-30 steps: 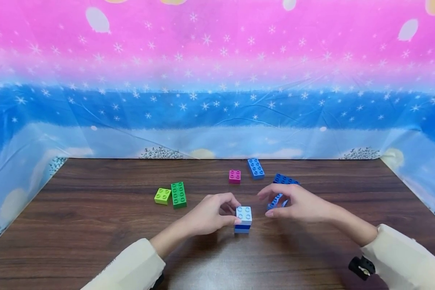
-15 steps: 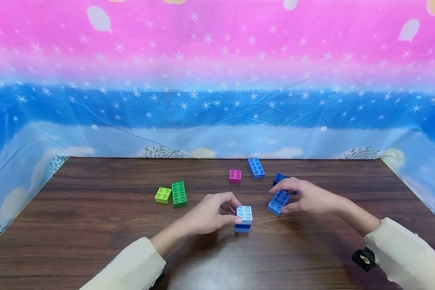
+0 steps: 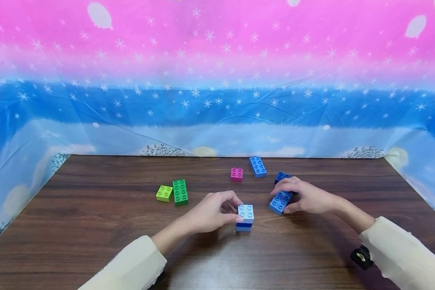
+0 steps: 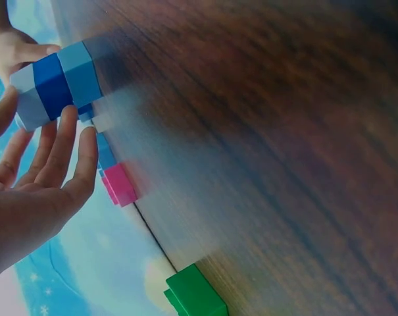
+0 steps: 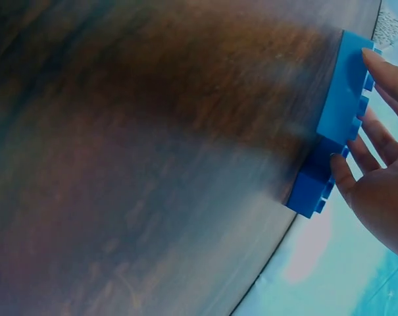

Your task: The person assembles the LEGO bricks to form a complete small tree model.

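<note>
My left hand holds a short stack of toy building bricks, thumb on the near side and fingers behind. In the left wrist view the stack shows a pale blue brick on top, a dark blue one in the middle and a lighter blue one at the bottom. To the right, my right hand pinches a long blue brick on the table between thumb and index finger. A dark blue brick lies just behind it, partly hidden by that hand in the head view.
A pink brick and another long blue brick lie toward the back of the wooden table. On the left, a lime brick sits beside a long green brick. A patterned cloth hangs behind.
My right hand has come down over the long blue brick and its thumb and index finger have closed in on it. The left hand keeps holding the stack in place.
</note>
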`<state>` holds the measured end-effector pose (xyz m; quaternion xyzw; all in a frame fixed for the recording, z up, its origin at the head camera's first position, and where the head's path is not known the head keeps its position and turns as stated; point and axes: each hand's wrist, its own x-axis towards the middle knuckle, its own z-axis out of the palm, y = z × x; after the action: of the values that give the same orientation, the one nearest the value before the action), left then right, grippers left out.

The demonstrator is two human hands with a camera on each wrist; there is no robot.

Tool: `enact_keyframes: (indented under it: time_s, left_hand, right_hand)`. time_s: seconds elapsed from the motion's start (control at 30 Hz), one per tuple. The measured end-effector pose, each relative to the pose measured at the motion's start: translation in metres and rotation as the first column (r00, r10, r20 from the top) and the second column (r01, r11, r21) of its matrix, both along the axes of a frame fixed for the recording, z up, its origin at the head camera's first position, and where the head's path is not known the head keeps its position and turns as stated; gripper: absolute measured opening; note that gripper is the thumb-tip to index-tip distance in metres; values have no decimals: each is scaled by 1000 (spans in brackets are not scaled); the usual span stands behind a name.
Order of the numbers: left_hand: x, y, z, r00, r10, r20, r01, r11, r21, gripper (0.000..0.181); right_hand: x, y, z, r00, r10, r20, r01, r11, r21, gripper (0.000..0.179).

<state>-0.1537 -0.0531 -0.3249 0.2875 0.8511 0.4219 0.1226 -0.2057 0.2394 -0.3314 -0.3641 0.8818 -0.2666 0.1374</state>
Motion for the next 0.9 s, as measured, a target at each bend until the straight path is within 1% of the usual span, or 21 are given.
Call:
enact_keyframes:
  time_s: [0.3,0.57,0.67,0.9]
  left_hand:
    - [0,0,-1,1000,2,6,-2,1000,4,21]
    - [0,-1,-2,1000,-4,-10,4,1000,9,21]
    - [0,-1,-1,1000,-3,-8,3,1000,8,21]
    - [0,-1,0,1000,-1,3,1,1000,-3,22]
  right_hand:
    - [-2,-3,-8,997,-27,-66,28,1000,10,33]
    - [-3,-5,-11,996,-45,-78,46,999,14,32]
    - [-2,-4,-12,996,-46,-74,46,999,5,32]
    - [1,-3,-8,998,-55,-24,55,998,-40,31]
